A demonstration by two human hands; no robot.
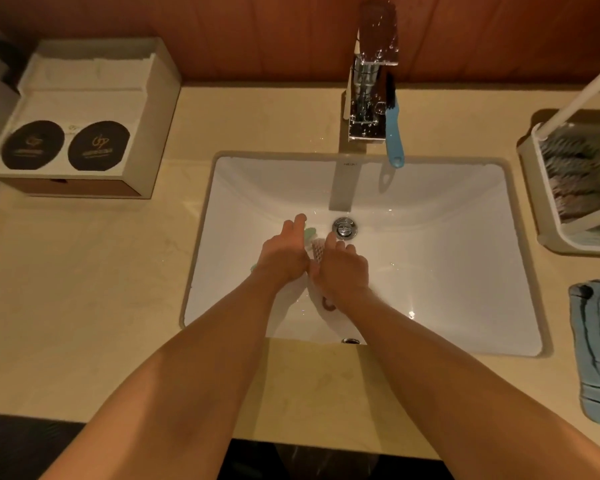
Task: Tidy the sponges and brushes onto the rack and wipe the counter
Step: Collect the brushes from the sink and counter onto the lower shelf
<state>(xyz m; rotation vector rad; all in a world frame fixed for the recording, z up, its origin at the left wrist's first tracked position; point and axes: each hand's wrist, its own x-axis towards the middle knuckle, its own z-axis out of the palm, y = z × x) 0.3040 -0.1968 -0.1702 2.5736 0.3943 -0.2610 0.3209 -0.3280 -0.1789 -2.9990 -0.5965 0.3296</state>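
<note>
Both my hands are down in the white sink [430,271], close together near the drain [344,228]. My left hand [284,252] grips a pale green item [310,232] whose ends stick out on either side of the hand; most of it is hidden. My right hand [342,268] holds a white brush [317,251], with its bristles showing between the hands and a brown hanging loop under the wrist. A blue-handled brush [394,133] leans against the tap [368,98]. The rack [548,216] stands on the counter at the right.
A long white handle [582,95] rises out of the rack, which holds striped cloths. A blue cloth [596,348] lies on the beige counter [101,289] at the right edge. A white box with two dark round lids [66,143] sits at the back left.
</note>
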